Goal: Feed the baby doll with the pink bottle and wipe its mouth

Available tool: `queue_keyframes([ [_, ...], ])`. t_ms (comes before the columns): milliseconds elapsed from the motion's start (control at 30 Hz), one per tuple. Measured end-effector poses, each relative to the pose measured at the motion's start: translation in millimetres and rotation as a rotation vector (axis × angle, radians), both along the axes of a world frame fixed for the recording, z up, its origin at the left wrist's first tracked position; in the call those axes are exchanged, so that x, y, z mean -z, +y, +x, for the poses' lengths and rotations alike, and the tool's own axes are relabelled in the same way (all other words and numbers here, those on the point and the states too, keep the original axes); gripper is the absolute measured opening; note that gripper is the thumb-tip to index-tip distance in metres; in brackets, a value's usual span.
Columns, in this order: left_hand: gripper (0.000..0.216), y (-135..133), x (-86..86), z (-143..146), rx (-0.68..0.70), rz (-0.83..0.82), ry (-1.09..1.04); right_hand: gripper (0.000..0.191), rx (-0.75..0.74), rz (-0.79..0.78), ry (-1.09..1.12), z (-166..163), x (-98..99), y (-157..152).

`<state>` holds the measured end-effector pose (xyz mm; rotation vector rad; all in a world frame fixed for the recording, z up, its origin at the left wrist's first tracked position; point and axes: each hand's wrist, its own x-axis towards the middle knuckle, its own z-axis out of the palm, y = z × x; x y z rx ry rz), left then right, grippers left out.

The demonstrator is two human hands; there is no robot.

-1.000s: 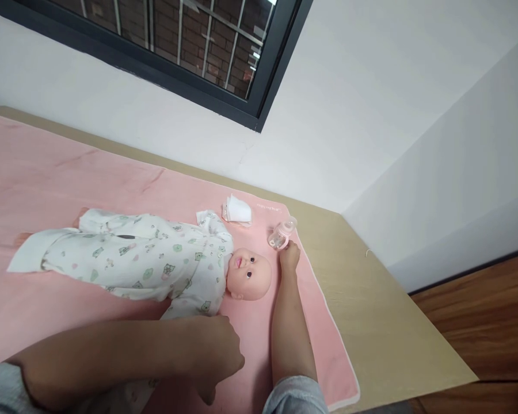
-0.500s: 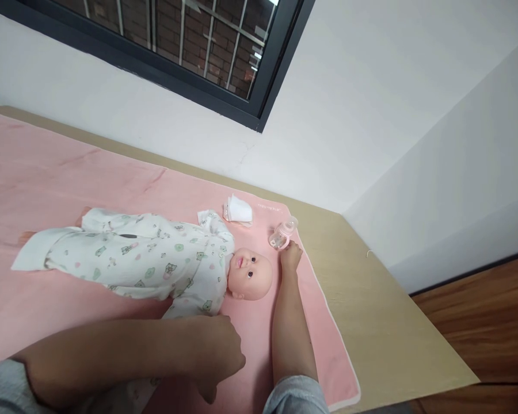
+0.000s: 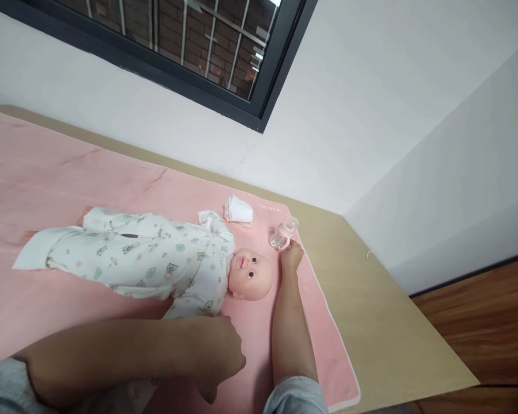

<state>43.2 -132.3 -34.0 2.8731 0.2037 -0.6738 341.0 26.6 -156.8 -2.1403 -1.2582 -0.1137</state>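
Observation:
My right hand [image 3: 292,256] is closed at the pink handle of a clear baby bottle [image 3: 280,237], which leans on its side with its teat end toward the far right. A bald baby doll [image 3: 251,275] in white patterned pyjamas [image 3: 155,253] lies on its back, its head just left of my right forearm. In front of the doll's shoulder, my left hand [image 3: 222,351] hangs with curled fingers and the thumb downward; what is inside it is hidden. Under my left forearm, a bit of patterned cloth [image 3: 143,394] shows.
A folded white cloth or pad [image 3: 239,210] lies beyond the doll's head. Everything rests on a pink mat [image 3: 38,172] with a pale edge, over a wooden tabletop [image 3: 371,322]. Behind stand a white wall [image 3: 328,132] and a dark-framed window [image 3: 242,109].

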Motion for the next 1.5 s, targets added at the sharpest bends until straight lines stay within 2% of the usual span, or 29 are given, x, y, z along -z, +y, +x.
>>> queue_keyframes([
  [167, 0.040, 0, -8.4, 0, 0.001, 0.007, 0.059, 0.049, 0.004, 0.061, 0.084, 0, -0.3, -1],
  [267, 0.039, 3, -5.7, -1, 0.013, 0.019, 0.054, 0.051, 0.005, 0.205, 0.182, -4, -4.8, -1],
  [400, 0.036, 9, 5.4, -6, 0.062, 0.064, -0.086, 0.046, 0.008, 0.480, 0.382, -15, -19.7, 1],
  [467, 0.030, 11, 11.6, -10, 0.100, 0.085, -0.182, 0.043, -0.020, 0.562, 0.473, -22, -29.1, 3],
  [533, 0.018, 11, 17.2, -15, 0.132, 0.126, -0.288, 0.050, -0.091, 0.595, 0.545, -28, -37.3, 6],
  [567, 0.013, 12, 19.9, -17, 0.143, 0.159, -0.349, 0.055, -0.138, 0.597, 0.576, -31, -40.3, 8],
  [667, 0.018, 12, 28.7, -20, 0.161, 0.274, -0.493, 0.068, -0.257, 0.566, 0.645, -35, -45.4, 12],
  [800, 0.024, 12, 37.7, -20, 0.179, 0.327, -0.543, 0.079, -0.288, 0.513, 0.646, -37, -47.1, 11],
  [1033, 0.025, 9, 32.4, -17, 0.173, 0.305, -0.468, 0.069, -0.269, 0.491, 0.610, -36, -46.1, 4],
  [1300, 0.028, 10, 37.2, -16, 0.174, 0.290, -0.581, 0.065, -0.294, 0.511, 0.609, -35, -46.3, 6],
  [1500, 0.028, 12, 40.8, -10, 0.238, 0.287, -0.739, 0.067, -0.285, 0.498, 0.609, -36, -53.4, 7],
])
